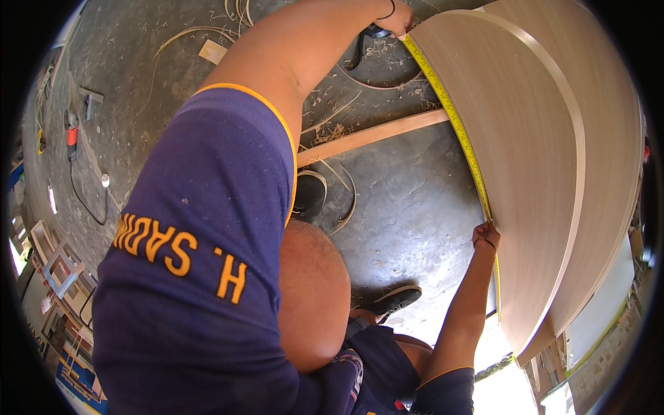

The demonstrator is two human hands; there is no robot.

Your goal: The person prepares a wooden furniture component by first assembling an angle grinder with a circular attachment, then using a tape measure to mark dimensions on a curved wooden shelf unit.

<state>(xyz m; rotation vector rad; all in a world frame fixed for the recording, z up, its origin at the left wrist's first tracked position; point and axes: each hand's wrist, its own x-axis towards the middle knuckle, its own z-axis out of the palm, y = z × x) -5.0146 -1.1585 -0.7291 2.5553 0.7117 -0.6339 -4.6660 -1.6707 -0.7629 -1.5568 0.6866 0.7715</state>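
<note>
A yellow tape measure point(452, 114) is drawn out along the near edge of a wood-grained board point(512, 138). At the far end my left hand point(398, 19) is closed around the dark case of the tape, by the board's upper corner. Lower down, the fingers of my right hand point(486, 233) pinch the yellow blade against the board's edge. The blade runs on past this hand toward the board's lower end. A pale curved strip point(579, 149) crosses the board's face lengthwise.
A wooden batten point(373, 135) lies on the grey floor, reaching to the board. Shavings and thin curled offcuts point(353, 200) lie around my shoes point(398, 301). Farther left are a corded red power tool point(72, 136) and stacked wooden frames point(61, 270).
</note>
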